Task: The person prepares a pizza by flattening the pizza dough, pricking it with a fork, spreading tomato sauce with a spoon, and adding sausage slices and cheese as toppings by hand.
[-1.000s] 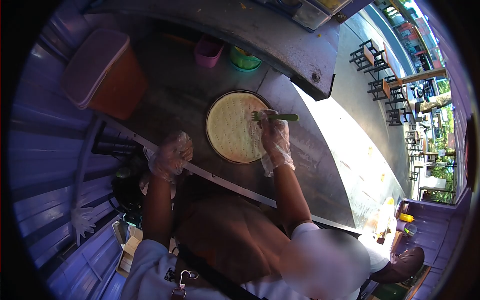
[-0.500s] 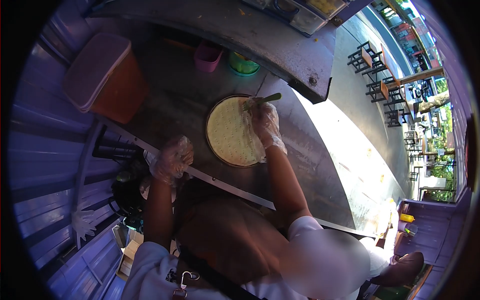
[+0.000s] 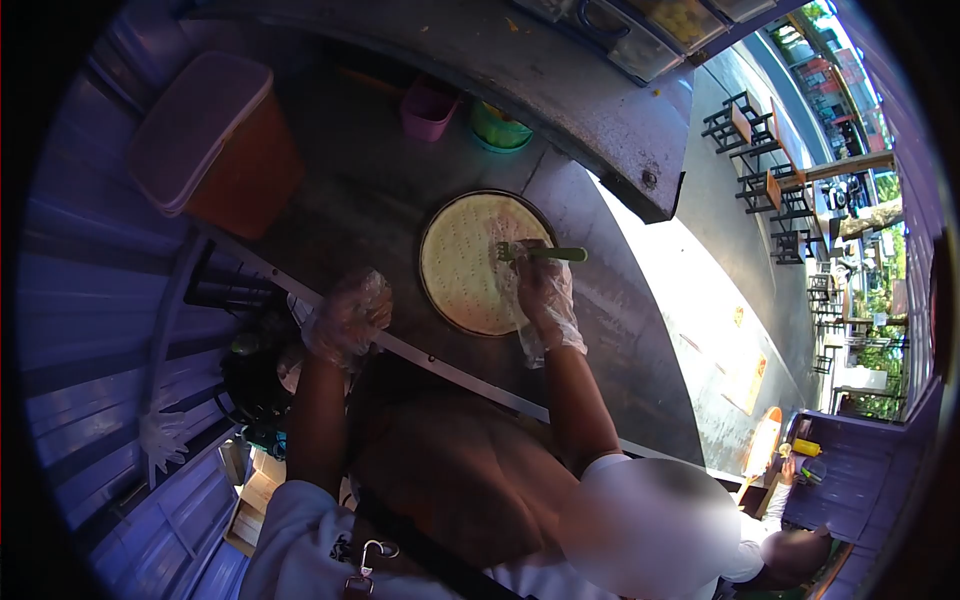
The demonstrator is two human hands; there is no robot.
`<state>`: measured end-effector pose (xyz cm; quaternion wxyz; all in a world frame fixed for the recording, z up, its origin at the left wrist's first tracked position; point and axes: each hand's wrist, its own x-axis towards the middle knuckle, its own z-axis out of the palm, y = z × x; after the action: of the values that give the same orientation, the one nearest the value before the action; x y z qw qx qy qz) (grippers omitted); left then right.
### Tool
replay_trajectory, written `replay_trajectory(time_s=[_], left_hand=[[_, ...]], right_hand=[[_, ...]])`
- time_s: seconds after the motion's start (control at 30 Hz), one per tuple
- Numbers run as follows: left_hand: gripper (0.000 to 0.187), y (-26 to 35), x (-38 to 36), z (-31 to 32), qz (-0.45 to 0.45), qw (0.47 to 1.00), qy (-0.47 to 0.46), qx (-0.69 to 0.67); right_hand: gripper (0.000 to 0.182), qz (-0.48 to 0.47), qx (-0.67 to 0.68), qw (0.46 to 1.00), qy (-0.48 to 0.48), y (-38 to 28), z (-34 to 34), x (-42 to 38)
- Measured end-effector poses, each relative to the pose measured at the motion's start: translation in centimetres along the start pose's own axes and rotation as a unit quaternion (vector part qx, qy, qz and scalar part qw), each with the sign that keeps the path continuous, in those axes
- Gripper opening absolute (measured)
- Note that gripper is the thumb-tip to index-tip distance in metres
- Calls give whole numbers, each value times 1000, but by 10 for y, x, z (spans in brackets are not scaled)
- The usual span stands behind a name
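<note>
1. Metal counter [image 3: 620, 350] stretched beneath the dough [image 3: 460, 262].
2. Over the dough's right side, the right hand [image 3: 540, 287] gripped a fork [image 3: 565, 254].
3. Left of the dough, I saw the left hand [image 3: 350, 313], fingers curled in.

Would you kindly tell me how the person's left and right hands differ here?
The right hand holds a green fork; the left hand shows no tool. The right hand is over the round dough, while the left hand is by the counter edge. Both wear clear plastic gloves.
</note>
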<state>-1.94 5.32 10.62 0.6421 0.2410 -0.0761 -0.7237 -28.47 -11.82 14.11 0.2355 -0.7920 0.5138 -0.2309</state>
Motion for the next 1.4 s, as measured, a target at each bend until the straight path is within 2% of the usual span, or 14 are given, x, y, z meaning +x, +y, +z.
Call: replay_trajectory(time_s=[0.1, 0.17, 0.2, 0.37, 0.43, 0.57, 0.6, 0.77, 0.87, 0.97, 1.1, 1.23, 1.33, 1.4], left_hand=[[11, 0, -3, -1, -4, 1000, 6, -17], [9, 0, -3, 3, 7, 999, -1, -32], [9, 0, -2, 2, 5, 999, -3, -33], [8, 0, -3, 5, 18, 999, 4, -31], [9, -1, -4, 5, 10, 1000, 19, -21], [12, 2, 0, 0, 1, 1000, 2, -5], [12, 1, -1, 1, 1, 1000, 0, -4], [12, -1, -1, -1, 8, 999, 38, 5], [12, -1, -2, 3, 14, 999, 30, -3], [12, 0, -5, 16, 22, 995, 98, 13], [15, -1, -1, 6, 4, 998, 63, -1], [18, -1, -3, 3, 13, 999, 44, 4], [19, -2, -1, 3, 1, 999, 43, 5], [19, 0, -2, 2, -3, 999, 53, 2]], right_hand=[[24, 49, 62, 997, 11, -18, -9, -13], [25, 28, -8, 1000, -11, -11, -2, -17], [26, 73, 56, 996, -8, -8, -3, -22], [28, 66, 72, 995, -3, -23, -9, -39], [25, 45, 17, 998, -49, -17, -1, -39], [25, 82, 42, 994, -60, -34, -4, -19], [26, 27, 15, 998, -47, -22, 9, -13], [31, -6, 32, 999, 0, -24, 9, 18], [34, 7, -15, 998, -64, -27, 10, 43], [36, 31, 53, 998, -17, -37, 11, 55], [39, 23, -25, 995, -91, -30, 21, 74], [42, 41, 59, 995, -71, -48, 15, 65], [44, 64, -34, 989, -130, -59, 10, 61], [44, 66, 9, 991, -120, -56, 16, 59]])
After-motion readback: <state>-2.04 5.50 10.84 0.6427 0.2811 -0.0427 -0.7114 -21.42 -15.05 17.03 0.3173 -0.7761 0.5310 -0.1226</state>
